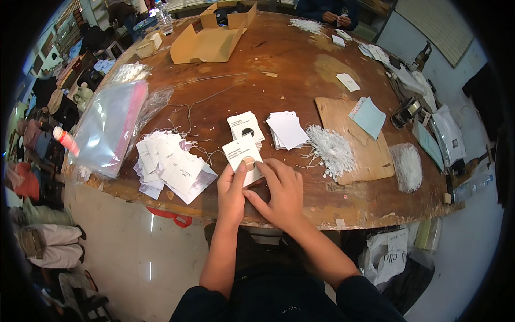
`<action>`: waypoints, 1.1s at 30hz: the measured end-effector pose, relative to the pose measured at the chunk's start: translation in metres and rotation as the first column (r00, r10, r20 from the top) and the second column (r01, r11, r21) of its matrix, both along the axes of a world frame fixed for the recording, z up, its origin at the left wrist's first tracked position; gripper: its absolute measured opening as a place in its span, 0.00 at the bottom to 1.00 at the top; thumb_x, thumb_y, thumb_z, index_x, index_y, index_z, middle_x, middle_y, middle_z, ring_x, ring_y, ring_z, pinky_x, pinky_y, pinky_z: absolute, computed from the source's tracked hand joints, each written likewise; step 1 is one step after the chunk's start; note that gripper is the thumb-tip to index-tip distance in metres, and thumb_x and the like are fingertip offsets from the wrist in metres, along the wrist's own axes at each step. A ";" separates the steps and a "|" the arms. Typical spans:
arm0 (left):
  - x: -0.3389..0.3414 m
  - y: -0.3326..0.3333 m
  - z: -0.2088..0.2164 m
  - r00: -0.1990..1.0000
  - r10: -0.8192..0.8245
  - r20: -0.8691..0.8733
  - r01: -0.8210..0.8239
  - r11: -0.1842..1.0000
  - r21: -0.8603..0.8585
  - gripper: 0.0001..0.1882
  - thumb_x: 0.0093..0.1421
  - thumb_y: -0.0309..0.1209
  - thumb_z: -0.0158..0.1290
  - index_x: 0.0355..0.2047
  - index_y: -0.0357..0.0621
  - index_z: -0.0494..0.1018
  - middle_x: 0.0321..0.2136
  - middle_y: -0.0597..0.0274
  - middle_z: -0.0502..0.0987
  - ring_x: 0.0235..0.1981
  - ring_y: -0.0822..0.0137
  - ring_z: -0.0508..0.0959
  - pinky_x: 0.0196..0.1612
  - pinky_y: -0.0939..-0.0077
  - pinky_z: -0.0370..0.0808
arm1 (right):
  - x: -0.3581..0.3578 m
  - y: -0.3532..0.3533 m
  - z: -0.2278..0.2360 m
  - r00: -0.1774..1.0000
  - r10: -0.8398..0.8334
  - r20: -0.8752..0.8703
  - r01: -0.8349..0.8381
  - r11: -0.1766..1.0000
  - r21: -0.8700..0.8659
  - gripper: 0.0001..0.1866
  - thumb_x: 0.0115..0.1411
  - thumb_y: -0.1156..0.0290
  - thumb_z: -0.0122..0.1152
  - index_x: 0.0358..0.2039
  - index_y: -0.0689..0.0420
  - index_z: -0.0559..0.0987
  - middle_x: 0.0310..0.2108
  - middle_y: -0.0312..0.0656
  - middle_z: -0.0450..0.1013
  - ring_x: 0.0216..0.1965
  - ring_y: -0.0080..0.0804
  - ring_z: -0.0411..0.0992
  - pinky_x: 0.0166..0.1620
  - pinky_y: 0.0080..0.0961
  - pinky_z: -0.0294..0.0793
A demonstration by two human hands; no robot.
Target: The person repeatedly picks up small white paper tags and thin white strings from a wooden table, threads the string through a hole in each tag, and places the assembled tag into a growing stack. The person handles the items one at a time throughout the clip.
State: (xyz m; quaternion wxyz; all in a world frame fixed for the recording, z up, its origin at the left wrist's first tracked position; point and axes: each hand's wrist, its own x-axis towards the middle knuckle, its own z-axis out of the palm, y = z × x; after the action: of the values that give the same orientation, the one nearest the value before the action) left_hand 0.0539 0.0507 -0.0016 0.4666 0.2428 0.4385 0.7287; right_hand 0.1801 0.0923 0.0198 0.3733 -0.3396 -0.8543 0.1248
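Close to the table's near edge, my left hand (pixel 232 193) pinches a white hang tag (pixel 238 151) with a round cut-out and small print. My right hand (pixel 283 194) has its fingertips on the tag's right edge, its thumb held lower near the bottom corner. Just beyond lies a stack of similar tags (pixel 242 120) showing a black circle. Right of that stack is a pile of plain white cards (pixel 288 130). A bundle of white strings (pixel 333 151) rests partly on a wooden board (pixel 378 163). Left of my hands spreads a heap of strung tags (pixel 174 166).
Clear plastic bags (pixel 107 126) lie at the left table edge, and an open cardboard box (pixel 206 45) stands farther back. A pale blue paper (pixel 368 117) sits on the board beside a bagged string bundle (pixel 407 167). Across the table, another person's hands (pixel 335 19) hold something small.
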 end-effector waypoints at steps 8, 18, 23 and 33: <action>0.008 -0.006 -0.009 0.989 -0.001 -0.146 -0.004 1.000 -0.030 0.16 0.70 0.31 0.48 0.53 0.35 0.67 0.41 0.59 0.79 0.36 0.73 0.80 0.35 0.79 0.80 | 0.017 0.089 -0.002 0.907 -0.339 0.251 0.334 0.940 0.065 0.28 0.51 0.53 0.70 0.47 0.59 0.78 0.49 0.48 0.72 0.50 0.47 0.70 0.47 0.45 0.66; 0.011 -0.009 -0.012 0.983 -0.010 -0.185 0.006 1.000 -0.020 0.14 0.70 0.30 0.48 0.52 0.35 0.68 0.42 0.59 0.79 0.38 0.74 0.79 0.35 0.79 0.79 | 0.018 0.094 -0.012 0.921 -0.302 0.247 0.321 0.946 -0.041 0.23 0.49 0.55 0.72 0.39 0.60 0.81 0.49 0.52 0.72 0.51 0.50 0.70 0.49 0.47 0.68; 0.010 -0.009 -0.011 0.983 -0.018 -0.182 0.014 1.000 -0.020 0.13 0.70 0.30 0.48 0.51 0.35 0.68 0.41 0.60 0.79 0.37 0.75 0.79 0.35 0.80 0.78 | 0.021 0.095 -0.016 0.913 -0.339 0.227 0.348 0.938 -0.001 0.21 0.52 0.57 0.70 0.40 0.60 0.82 0.51 0.53 0.72 0.52 0.49 0.70 0.50 0.47 0.67; 0.010 -0.007 -0.010 0.981 -0.005 -0.195 -0.001 1.000 -0.030 0.14 0.70 0.30 0.48 0.52 0.35 0.67 0.41 0.59 0.79 0.37 0.74 0.79 0.35 0.80 0.78 | 0.025 0.097 -0.004 0.934 -0.357 0.023 0.357 0.932 -0.068 0.19 0.54 0.61 0.67 0.41 0.62 0.81 0.49 0.53 0.72 0.51 0.51 0.69 0.51 0.44 0.68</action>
State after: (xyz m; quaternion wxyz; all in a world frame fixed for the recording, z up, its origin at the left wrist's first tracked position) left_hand 0.0636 0.0435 -0.0112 0.4257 0.3066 0.4927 0.6943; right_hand 0.2054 0.1895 0.0156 0.3731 -0.5027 -0.7754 0.0833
